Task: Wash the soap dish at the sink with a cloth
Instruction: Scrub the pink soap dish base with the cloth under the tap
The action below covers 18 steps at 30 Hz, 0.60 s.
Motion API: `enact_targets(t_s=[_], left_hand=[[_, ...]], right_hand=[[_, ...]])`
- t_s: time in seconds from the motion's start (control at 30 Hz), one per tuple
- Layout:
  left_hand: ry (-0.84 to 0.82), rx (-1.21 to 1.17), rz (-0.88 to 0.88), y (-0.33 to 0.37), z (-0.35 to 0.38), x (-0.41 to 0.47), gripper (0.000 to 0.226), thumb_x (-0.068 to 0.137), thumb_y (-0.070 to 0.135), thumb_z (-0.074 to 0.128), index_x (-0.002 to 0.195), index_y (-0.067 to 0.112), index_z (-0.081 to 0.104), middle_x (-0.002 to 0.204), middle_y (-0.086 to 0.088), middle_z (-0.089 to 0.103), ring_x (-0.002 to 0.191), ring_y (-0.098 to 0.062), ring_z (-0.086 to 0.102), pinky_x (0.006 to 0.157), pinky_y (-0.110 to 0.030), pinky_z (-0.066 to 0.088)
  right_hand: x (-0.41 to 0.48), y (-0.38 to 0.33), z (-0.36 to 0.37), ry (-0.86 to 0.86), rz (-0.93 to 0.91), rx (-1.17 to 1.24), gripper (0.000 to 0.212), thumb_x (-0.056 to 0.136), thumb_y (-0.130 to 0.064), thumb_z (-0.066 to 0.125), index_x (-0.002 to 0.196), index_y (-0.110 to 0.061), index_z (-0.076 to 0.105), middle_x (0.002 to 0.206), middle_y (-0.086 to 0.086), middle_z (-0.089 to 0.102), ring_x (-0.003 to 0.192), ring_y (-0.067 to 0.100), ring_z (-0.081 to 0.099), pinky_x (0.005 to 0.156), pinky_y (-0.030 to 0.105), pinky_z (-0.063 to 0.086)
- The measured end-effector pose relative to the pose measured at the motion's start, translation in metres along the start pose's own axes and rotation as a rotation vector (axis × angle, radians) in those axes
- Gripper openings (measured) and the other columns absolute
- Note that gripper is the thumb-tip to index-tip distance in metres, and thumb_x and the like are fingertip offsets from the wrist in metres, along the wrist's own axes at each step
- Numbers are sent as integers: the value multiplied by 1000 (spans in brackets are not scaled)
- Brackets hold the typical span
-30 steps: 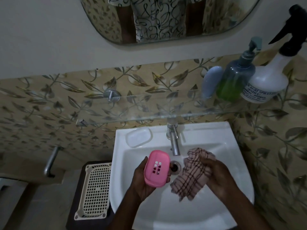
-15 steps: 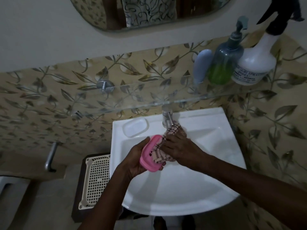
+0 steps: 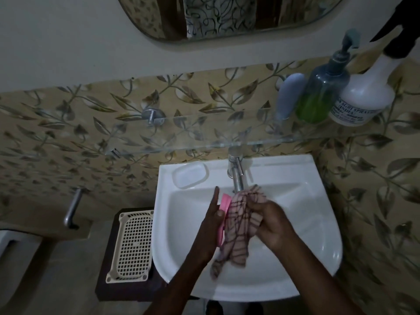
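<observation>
Over the white sink (image 3: 306, 223), my left hand (image 3: 213, 223) holds the pink soap dish (image 3: 223, 210) on edge, so only its thin rim shows. My right hand (image 3: 270, 221) grips a pink checked cloth (image 3: 238, 226) and presses it against the dish's face. The cloth's loose end hangs down into the basin. Both hands are just below the metal tap (image 3: 236, 176); I see no water stream.
A white soap dish recess (image 3: 190, 174) sits on the sink's back left. A glass shelf (image 3: 204, 137) above carries a green soap pump bottle (image 3: 322, 94), a white spray bottle (image 3: 363, 96) and a small pale bottle (image 3: 289, 94). A cream mesh tray (image 3: 131, 244) lies on a dark stool, left.
The cloth went from held apart to pressed on the dish. Since half a second ago the dish has turned on edge and the cloth has slid down its face.
</observation>
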State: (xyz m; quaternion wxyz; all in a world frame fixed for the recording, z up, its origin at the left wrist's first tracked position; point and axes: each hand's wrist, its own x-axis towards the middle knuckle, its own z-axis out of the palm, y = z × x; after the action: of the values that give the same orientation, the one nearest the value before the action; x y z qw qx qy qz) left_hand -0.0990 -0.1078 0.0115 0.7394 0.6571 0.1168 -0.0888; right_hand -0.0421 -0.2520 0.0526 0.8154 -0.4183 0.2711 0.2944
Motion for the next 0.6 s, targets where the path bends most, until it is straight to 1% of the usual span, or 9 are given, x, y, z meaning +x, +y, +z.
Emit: enact_targets(t_s=[0.1, 0.13, 0.2, 0.27, 0.3, 0.37, 0.43, 0.5, 0.6], left_hand=[[51, 75, -129, 12, -14, 0, 84, 79, 70, 51, 153, 33, 34, 110, -3, 72, 91, -17, 66, 83, -30, 53], [24, 75, -188, 18, -16, 0, 73, 83, 64, 49, 145, 25, 48, 112, -8, 72, 92, -18, 66, 84, -31, 53], [-40, 77, -274, 28, -15, 3, 54, 93, 53, 48, 122, 11, 65, 108, -19, 71, 89, -23, 65, 79, -35, 54], [-56, 42, -322, 35, -14, 5, 34, 99, 32, 55, 106, 1, 65, 103, -27, 65, 82, -28, 63, 72, -36, 54], [-73, 33, -343, 38, -13, 6, 24, 100, 22, 55, 102, 0, 63, 102, -27, 64, 79, -28, 63, 68, -35, 55], [-77, 5, -342, 42, -7, 6, 24, 97, 21, 56, 106, -1, 61, 100, -24, 66, 78, -28, 66, 67, -34, 58], [1, -5, -256, 40, 0, 7, 45, 98, 40, 52, 111, -1, 65, 100, -23, 72, 83, -33, 70, 72, -39, 59], [52, 17, -118, 40, 3, 6, 55, 90, 58, 52, 102, 9, 74, 94, -15, 78, 84, -30, 74, 72, -36, 60], [183, 190, 47, 32, 5, 8, 56, 80, 68, 55, 83, 15, 73, 76, -4, 77, 68, -14, 71, 61, -22, 52]], right_hand=[[7, -20, -15, 182, -454, -341, 16, 90, -10, 62, 99, -18, 73, 87, 5, 78, 79, 26, 75, 74, 42, 62], [4, -23, -16, 102, -610, -525, 21, 90, -17, 62, 100, -31, 74, 93, -4, 78, 89, 22, 74, 77, 38, 61], [-2, -16, -14, -271, -829, -969, 41, 90, -18, 58, 121, -44, 62, 123, -8, 69, 121, 18, 61, 100, 35, 52], [8, -1, -11, -485, -1116, -1562, 64, 91, -6, 57, 146, -30, 36, 154, 4, 40, 144, 22, 33, 119, 39, 28], [14, 2, -11, -487, -1203, -1722, 70, 91, -1, 58, 149, -27, 29, 157, 6, 32, 146, 24, 28, 120, 41, 26], [22, 5, -3, -355, -1129, -1684, 65, 93, -1, 56, 149, -26, 33, 152, 8, 41, 137, 25, 42, 110, 44, 42], [18, 7, 10, -137, -799, -1323, 42, 97, -20, 55, 139, -25, 52, 131, 9, 62, 112, 21, 63, 85, 38, 57], [17, 12, 18, 68, -501, -949, 28, 96, -39, 52, 108, -23, 71, 98, 9, 76, 87, 22, 72, 66, 27, 54], [16, 19, 17, 150, -469, -1087, 23, 98, -28, 49, 105, -16, 68, 92, 7, 74, 84, 22, 70, 60, 20, 47]])
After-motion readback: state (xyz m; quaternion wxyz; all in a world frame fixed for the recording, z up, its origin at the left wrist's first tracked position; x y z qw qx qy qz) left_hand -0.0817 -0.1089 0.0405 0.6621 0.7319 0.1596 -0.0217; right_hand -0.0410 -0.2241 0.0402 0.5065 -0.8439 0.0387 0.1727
